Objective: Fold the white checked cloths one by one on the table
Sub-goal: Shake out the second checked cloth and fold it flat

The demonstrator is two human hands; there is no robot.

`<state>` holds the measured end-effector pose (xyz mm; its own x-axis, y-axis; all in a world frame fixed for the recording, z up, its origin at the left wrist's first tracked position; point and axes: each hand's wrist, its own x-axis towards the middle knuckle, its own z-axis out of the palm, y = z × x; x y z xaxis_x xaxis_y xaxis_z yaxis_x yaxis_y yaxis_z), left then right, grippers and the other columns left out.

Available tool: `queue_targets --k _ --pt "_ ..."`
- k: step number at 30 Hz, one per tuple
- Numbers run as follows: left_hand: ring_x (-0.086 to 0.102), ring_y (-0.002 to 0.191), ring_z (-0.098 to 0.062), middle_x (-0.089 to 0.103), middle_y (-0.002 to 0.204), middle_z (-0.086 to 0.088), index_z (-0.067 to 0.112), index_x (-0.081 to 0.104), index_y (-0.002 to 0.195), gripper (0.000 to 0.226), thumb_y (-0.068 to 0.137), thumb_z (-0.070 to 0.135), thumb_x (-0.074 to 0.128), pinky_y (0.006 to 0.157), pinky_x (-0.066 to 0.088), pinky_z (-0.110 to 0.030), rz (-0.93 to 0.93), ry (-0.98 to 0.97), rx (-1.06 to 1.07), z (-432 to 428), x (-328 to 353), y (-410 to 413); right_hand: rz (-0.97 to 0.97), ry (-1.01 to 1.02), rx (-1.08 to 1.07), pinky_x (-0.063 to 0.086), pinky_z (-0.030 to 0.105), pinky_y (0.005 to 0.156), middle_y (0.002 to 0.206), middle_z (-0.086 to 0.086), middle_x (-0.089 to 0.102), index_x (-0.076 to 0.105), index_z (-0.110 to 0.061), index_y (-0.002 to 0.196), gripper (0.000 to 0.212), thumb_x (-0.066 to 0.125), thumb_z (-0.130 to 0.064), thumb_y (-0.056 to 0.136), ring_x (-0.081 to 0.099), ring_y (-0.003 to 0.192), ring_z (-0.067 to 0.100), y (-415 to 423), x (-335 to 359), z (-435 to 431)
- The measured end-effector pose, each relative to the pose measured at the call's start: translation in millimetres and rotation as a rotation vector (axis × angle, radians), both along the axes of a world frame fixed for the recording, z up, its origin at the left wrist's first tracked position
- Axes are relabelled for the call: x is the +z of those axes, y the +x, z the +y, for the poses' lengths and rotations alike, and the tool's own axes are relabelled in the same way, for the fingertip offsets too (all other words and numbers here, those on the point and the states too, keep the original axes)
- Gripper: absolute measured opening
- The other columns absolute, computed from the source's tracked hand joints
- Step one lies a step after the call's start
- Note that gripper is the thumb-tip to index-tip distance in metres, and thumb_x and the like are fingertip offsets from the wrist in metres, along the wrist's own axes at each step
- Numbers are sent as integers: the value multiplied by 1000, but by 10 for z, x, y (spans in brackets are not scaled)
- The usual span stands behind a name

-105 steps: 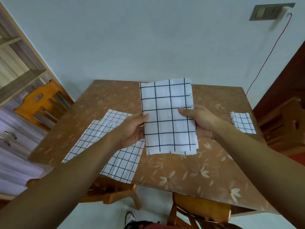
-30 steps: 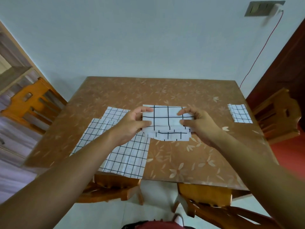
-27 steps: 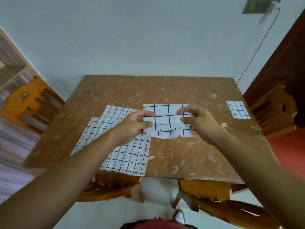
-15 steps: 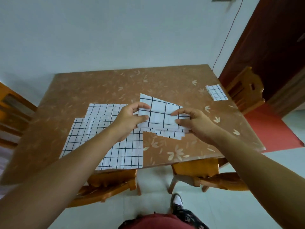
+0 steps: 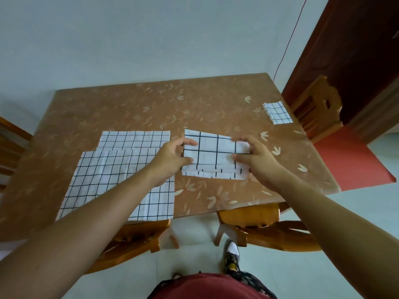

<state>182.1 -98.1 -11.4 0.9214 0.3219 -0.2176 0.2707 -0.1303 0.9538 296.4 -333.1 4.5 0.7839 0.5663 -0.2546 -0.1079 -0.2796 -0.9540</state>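
Flat cloths point(image 5: 121, 169) lie under the left forearm, reaching the near edge of the table point(image 5: 151, 104). The left hand point(image 5: 172, 157) and right hand point(image 5: 257, 158) pinch the ends of a folded cloth point(image 5: 216, 156) between them — its long axis runs hand to hand — with bare tabletop beyond. A small folded cloth point(image 5: 278, 112) sits well right, by the edge.

- Soft, even daylight fills the room, and the pale wall point(image 5: 151, 39) reads a flat grey-blue.
- The light perhaps comes from behind the camera; no source shows.
- Shadows are faint and diffuse on the table point(image 5: 129, 104), with a mild sheen along its near edge.
- Wide-angle distortion bows the table's sides and swells the forearms point(image 5: 90, 229) toward the bottom corners.
- Grid lines on the held cloth point(image 5: 216, 154) stay crisp; the small folded cloth point(image 5: 278, 113) looks softer.
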Motion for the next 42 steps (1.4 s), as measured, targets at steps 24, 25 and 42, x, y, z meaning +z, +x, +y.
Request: queue_targets --k 24,25,42 --pt "57 71 -27 64 101 -14 29 66 106 48 87 -15 59 53 50 -41 351 30 153 -1176 -1749 1419 197 -311 -13 62 45 55 101 11 64 60 -30 98 33 58 -1 82 67 74 33 1692 -1719 -694" --pt "58 65 -26 64 97 -20 27 66 107 46 87 -14 58 47 48 -34 373 46 131 -1198 -1874 1428 153 -362 21 55 30 48 98 4 61 64 -23 98 31 54 4 86 60 68 24 1721 -1779 -679" --pt "47 129 -37 36 149 -20 13 64 116 47 85 48 61 94 54 -47 272 857 -204 -1559 -2742 1321 -854 -789 682 46 50 92 131 13 55 67 -16 112 35 80 -25 81 52 117 38 1805 -2842 -1192"
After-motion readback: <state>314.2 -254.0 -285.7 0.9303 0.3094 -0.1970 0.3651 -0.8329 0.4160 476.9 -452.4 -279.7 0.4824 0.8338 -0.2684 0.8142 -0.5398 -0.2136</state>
